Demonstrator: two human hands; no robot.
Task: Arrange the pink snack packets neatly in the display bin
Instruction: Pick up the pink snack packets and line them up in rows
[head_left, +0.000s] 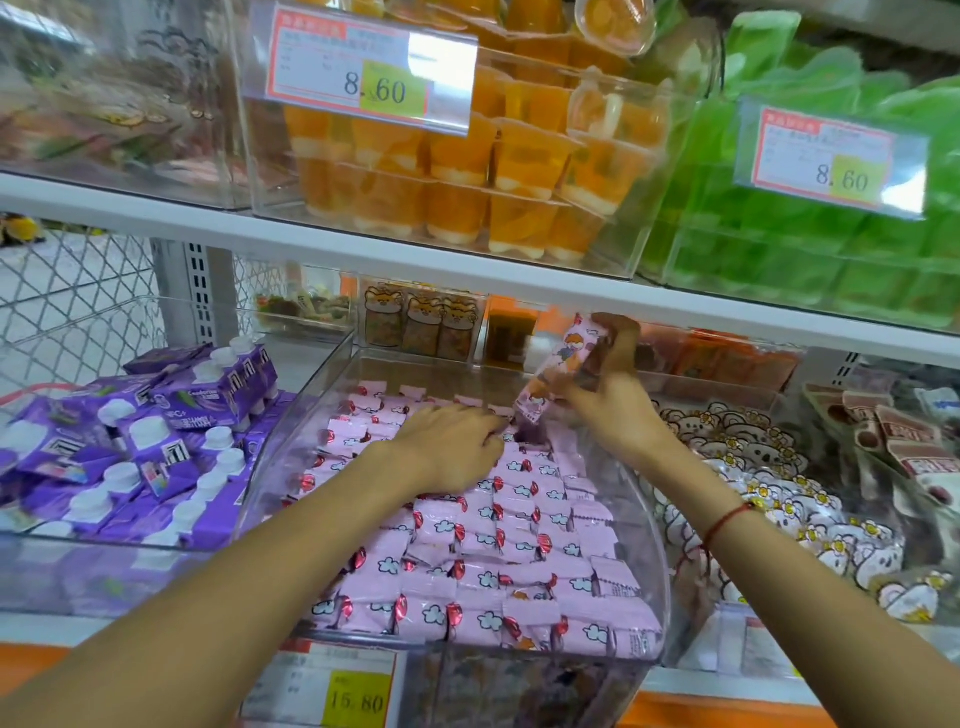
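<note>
A clear display bin (298, 421) in the middle of the lower shelf holds several rows of pink snack packets (498, 551) with cloud prints. My left hand (449, 447) lies palm down on the packets near the bin's back, fingers pressed among them. My right hand (605, 384) is raised above the bin's back right corner and grips one long pink packet (558, 366), held tilted with its lower end just over the packet rows.
Left of the bin is another clear bin of purple drink cartons (156, 447). To the right lie white bear-shaped packets (769, 478). The shelf above carries orange jelly cups (467, 171) and green packs (810, 249). A price tag (358, 701) hangs at the bin's front.
</note>
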